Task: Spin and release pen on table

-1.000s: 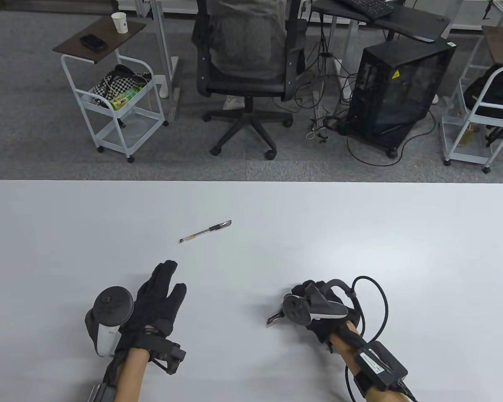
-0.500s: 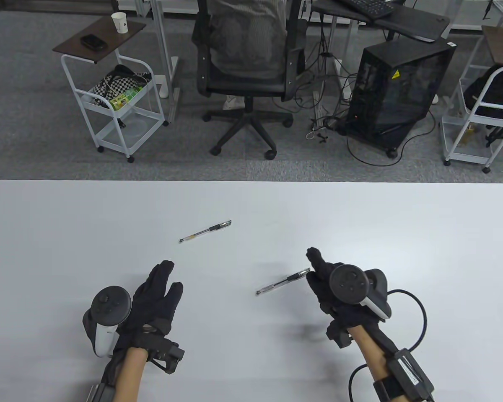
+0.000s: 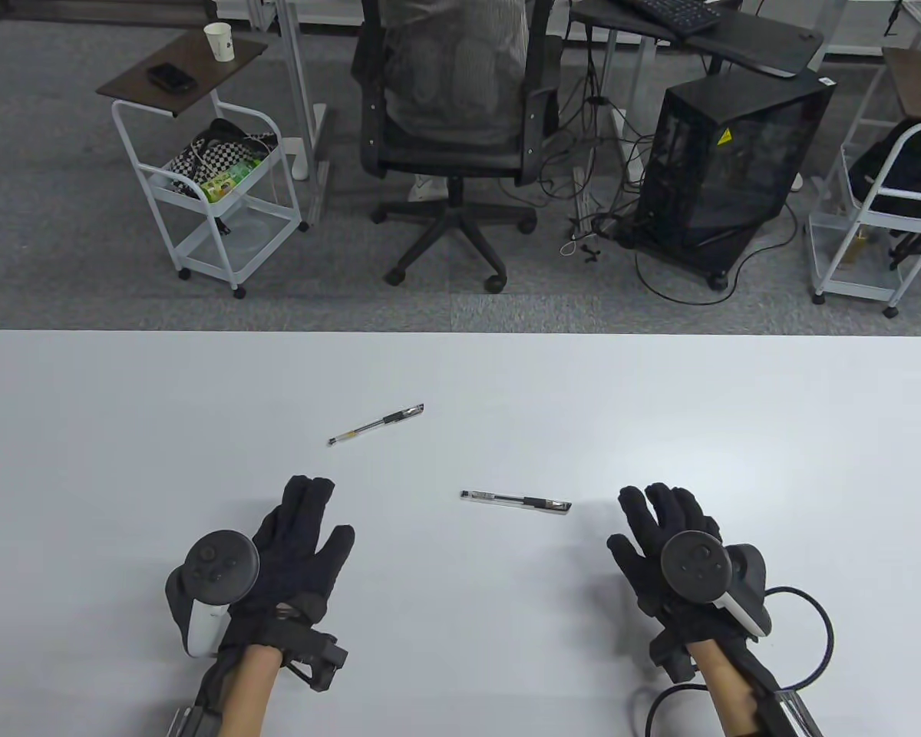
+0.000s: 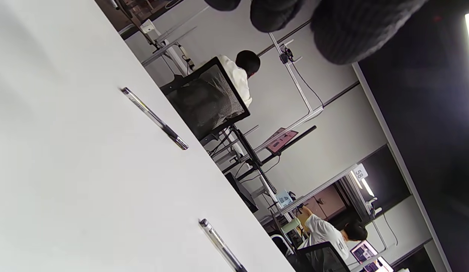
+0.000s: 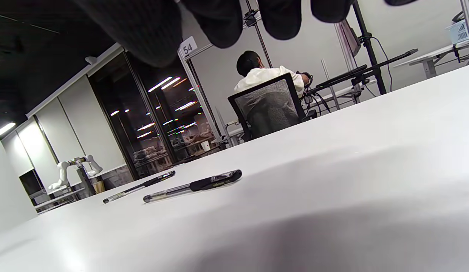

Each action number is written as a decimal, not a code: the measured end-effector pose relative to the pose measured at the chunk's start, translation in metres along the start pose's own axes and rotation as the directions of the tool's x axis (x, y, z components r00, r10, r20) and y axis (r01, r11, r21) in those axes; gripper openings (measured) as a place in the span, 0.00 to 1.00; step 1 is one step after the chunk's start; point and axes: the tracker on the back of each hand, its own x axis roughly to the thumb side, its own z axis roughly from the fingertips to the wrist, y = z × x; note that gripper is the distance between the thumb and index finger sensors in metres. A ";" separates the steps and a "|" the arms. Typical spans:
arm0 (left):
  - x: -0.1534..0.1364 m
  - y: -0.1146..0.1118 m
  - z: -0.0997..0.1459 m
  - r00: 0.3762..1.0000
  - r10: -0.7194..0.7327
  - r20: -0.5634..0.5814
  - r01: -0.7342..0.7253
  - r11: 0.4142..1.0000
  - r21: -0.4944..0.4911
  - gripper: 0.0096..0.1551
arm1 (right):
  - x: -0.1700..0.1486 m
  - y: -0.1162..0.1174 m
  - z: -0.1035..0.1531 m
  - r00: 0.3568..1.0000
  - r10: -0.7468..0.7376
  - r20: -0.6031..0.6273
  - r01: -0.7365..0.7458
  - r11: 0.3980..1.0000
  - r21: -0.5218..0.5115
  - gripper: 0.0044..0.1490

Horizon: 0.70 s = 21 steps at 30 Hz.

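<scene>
Both gloved hands lie flat on the white table (image 3: 660, 399), palms down and fingers spread, gripping nothing. The left hand (image 3: 295, 549) sits with its fingers pointing away from the person, a tracker strapped to its back. The right hand (image 3: 664, 537) lies the same way, a cable looping off its wrist.

Between the two hands, slightly ahead of the fingertips and nearer the right hand, the nearer pen (image 3: 516, 502) lies flat and free on the table, running almost straight across from one hand toward the other. A second pen (image 3: 376, 424) lies beyond the left hand's fingertips, slanted, well apart from either hand. In the right wrist view both pens show ahead of the fingers, the nearer one (image 5: 192, 186) in front of the other (image 5: 139, 186).

Past the table's far edge, beyond both hands, stand an office chair (image 3: 449, 115) with someone seated, a white trolley (image 3: 215, 199) off to the left side and a black computer case (image 3: 725, 165) off to the right. Bare tabletop stretches ahead of and outside each hand.
</scene>
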 end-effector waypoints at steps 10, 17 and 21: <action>0.011 -0.022 -0.001 0.995 -0.089 0.039 0.092 0.993 -0.076 0.49 | 0.020 0.006 0.001 0.997 -0.012 0.079 0.008 0.999 0.046 0.46; 0.016 -0.037 -0.002 0.992 -0.114 0.058 0.121 0.983 -0.138 0.51 | 0.025 0.007 0.001 0.995 -0.016 0.103 0.010 0.998 0.059 0.47; 0.016 -0.040 -0.002 0.991 -0.119 0.058 0.127 0.980 -0.150 0.51 | 0.024 0.007 0.001 0.995 -0.026 0.101 0.020 0.998 0.062 0.48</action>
